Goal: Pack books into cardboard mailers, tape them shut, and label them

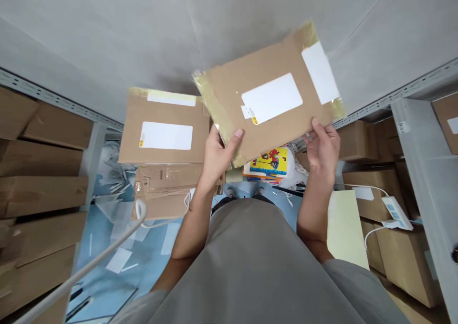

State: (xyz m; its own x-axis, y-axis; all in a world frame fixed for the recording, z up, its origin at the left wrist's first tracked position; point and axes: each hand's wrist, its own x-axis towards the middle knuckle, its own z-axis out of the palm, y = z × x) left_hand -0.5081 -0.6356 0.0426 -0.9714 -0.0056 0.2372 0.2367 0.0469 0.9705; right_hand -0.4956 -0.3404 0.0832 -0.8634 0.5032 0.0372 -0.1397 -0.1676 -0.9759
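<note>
A flat brown cardboard parcel [222, 88] with white labels and yellowish tape along its short ends is held tilted, its right end higher. My left hand [218, 154] grips its lower left corner, thumb on the face. At the lower right edge my right hand [322, 145] pinches it between thumb and fingers. A second labelled cardboard parcel [164, 154] lies to the left, on top of other cardboard boxes [168, 181]. Below the held parcel sits a stack of books with a yellow illustrated cover [270, 162], partly hidden by it.
Shelves of cardboard boxes stand at left [43, 190] and right [404, 252]. A white power strip [397, 213] with cords hangs at right. A pale grey tube [89, 262] crosses the lower left. Paper scraps [119, 260] lie on the blue floor [96, 233].
</note>
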